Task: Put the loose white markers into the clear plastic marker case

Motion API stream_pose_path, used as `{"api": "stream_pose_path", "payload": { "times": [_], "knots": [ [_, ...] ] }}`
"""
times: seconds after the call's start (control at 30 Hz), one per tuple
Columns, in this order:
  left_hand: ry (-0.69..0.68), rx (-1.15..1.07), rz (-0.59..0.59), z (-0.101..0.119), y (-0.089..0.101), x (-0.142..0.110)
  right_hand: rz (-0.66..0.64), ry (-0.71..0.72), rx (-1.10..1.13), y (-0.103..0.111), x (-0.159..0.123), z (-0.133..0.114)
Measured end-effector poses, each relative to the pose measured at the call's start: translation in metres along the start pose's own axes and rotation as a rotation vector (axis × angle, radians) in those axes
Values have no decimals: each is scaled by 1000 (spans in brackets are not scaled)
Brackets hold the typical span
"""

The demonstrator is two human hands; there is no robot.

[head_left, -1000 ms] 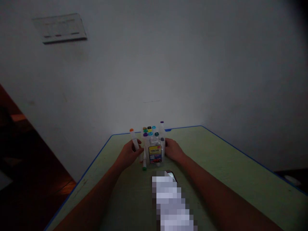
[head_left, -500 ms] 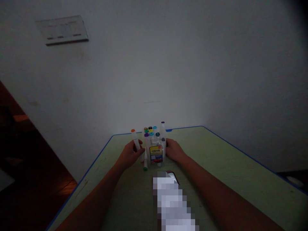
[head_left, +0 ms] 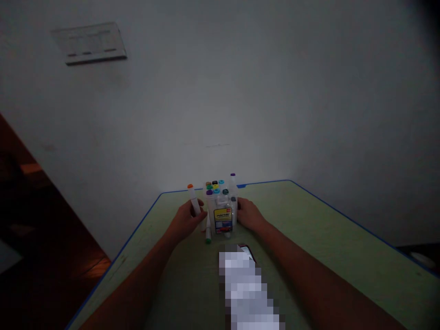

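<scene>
My left hand (head_left: 185,219) is closed around a white marker with an orange cap (head_left: 193,200), tilted slightly left, just left of a clear plastic marker case (head_left: 211,213). Several markers with coloured caps (head_left: 215,187) stand in the case, and its front carries a yellow and blue label (head_left: 223,220). My right hand (head_left: 250,214) is curled against the case's right side; its fingertips are hidden, so what it grips cannot be made out. Above that hand, a purple-capped marker (head_left: 233,182) rises higher than the others. A green-ended marker (head_left: 208,234) is at the case's front left.
A phone (head_left: 248,253) lies on the light green table (head_left: 172,275), partly covered by a blurred patch. Blue edging (head_left: 137,226) runs round the table. Behind it is a grey wall (head_left: 220,101) with a pale panel (head_left: 91,43) at upper left.
</scene>
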State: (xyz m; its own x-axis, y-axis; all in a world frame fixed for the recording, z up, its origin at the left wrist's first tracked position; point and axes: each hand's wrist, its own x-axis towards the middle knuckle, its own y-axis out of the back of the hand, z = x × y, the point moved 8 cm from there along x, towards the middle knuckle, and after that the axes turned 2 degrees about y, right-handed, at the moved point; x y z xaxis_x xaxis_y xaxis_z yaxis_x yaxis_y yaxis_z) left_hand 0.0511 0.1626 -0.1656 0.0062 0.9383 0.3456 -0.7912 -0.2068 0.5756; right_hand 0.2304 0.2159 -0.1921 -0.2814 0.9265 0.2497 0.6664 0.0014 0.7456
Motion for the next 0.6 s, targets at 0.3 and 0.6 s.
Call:
{"api": "stream_pose_path", "payload": {
  "times": [0.3, 0.6],
  "knots": [
    [19, -13, -21, -5, -2, 1, -6, -12, -1, 0, -1, 0],
    [0, 1, -13, -2, -1, 0, -7, 8, 11, 0, -1, -1]
  ]
}}
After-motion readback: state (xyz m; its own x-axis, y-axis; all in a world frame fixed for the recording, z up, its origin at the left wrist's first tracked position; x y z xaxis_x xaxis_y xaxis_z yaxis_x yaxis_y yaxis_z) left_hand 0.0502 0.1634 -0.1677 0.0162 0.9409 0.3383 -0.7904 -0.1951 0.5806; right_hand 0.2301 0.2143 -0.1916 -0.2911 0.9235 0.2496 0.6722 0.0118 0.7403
